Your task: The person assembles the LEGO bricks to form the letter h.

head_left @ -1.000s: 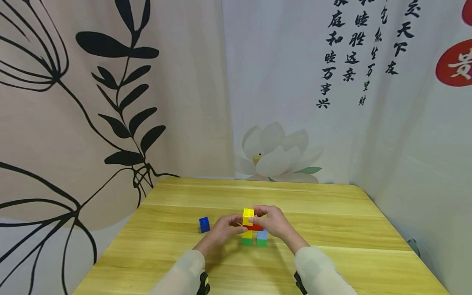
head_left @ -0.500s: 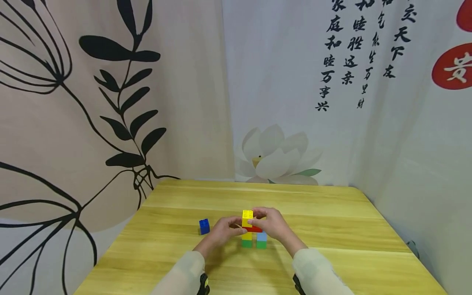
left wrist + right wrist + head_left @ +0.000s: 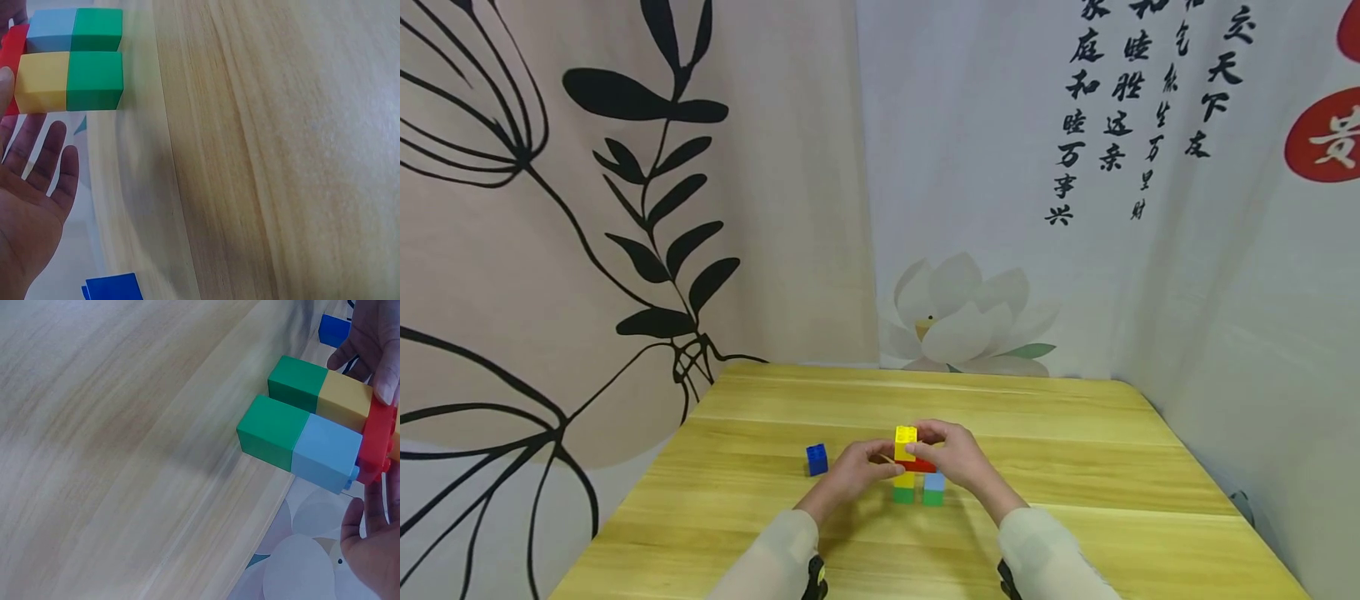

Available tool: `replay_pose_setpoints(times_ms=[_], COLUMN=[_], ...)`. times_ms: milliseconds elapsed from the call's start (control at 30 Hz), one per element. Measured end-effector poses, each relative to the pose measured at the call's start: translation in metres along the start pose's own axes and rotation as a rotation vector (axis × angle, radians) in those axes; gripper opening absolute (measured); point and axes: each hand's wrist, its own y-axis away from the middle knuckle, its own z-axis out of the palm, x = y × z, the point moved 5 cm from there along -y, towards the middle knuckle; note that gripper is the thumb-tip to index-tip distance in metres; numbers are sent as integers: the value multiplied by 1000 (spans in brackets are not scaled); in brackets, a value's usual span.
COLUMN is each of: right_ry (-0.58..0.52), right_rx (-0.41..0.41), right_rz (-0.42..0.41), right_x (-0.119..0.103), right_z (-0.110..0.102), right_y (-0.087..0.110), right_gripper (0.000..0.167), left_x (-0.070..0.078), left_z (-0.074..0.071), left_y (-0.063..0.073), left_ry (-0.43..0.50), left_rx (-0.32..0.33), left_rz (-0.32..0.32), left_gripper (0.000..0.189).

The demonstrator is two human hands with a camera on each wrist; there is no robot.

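A small toy-brick build stands mid-table: two green bricks [image 3: 273, 432] at the bottom, a yellow brick [image 3: 42, 81] on one and a light blue brick [image 3: 326, 452] on the other. A red brick [image 3: 921, 465] lies across both. Another yellow brick [image 3: 906, 442] tops its left part. From the left, my left hand [image 3: 856, 475] grips the red brick, thumb in front. My right hand [image 3: 958, 454] pinches the upper yellow brick, thumb on its near face and fingers partly hidden behind. In the right wrist view, some light blue studs show beside the red brick.
One loose dark blue brick [image 3: 817, 459] sits left of the build, beyond my left hand. The wooden table [image 3: 1037, 433] extends to a far edge before a printed curtain [image 3: 797, 208].
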Motion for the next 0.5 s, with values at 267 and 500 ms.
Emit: replay_pose_setpoints(times_ms=[267, 500], right_ry=[55, 60], right_rx=[-27, -39], right_rz=[-8, -11], right_x=[-5, -3], right_z=[-2, -2], right_y=[-3, -4], right_gripper=[46, 43], left_x=[0, 2], left_z=[0, 0], left_y=[0, 0], left_ry=[-2, -12], left_rx=[3, 0], left_rz=[-25, -20], left_gripper=[35, 37])
